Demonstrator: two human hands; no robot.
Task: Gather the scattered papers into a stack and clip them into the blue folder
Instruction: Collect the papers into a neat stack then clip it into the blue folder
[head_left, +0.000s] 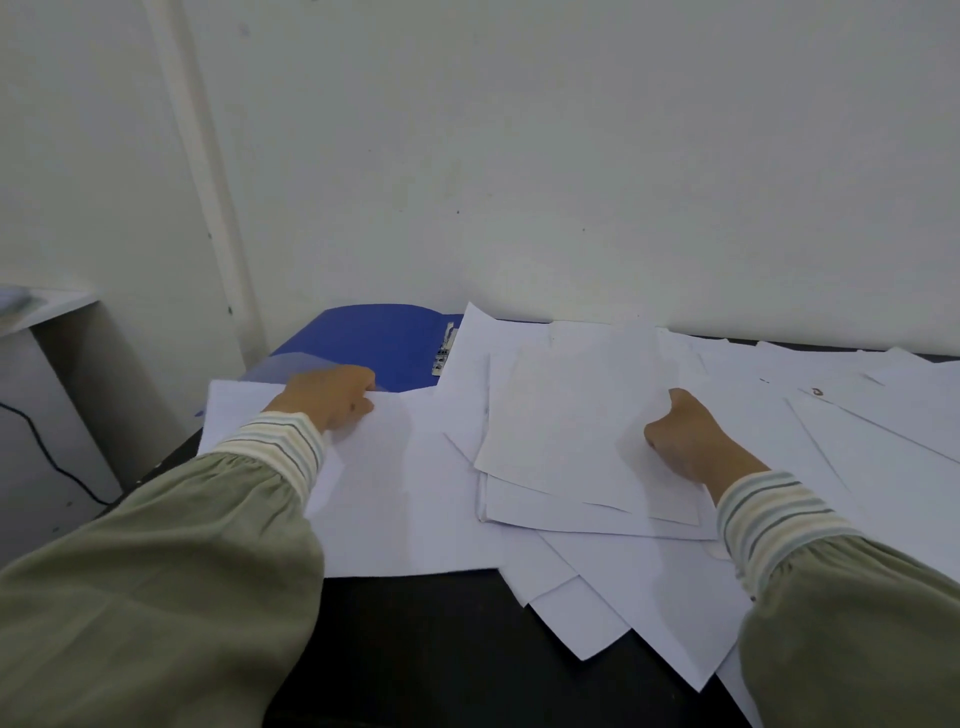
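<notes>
Pale wall behind, dark surface (441, 649) strewn with papers (597, 571). I judge I'm mid-gathering: my left hand (332, 395) pinches the far edge of a sheet (395, 493) lying over the near part of the blue folder (384, 343), far left; my right hand (685, 441) grips a small stack (566, 415). Next: bring that sheet onto the stack, square edges, clear the clip (444, 348).

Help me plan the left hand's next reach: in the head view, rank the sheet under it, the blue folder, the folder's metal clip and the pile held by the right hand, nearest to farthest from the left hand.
1. Sheet: under the left hand, gripped at its far edge.
2. Blue folder: just behind it.
3. Metal clip: on the folder's right edge.
4. Pile: rightward, held by the right hand.
</notes>
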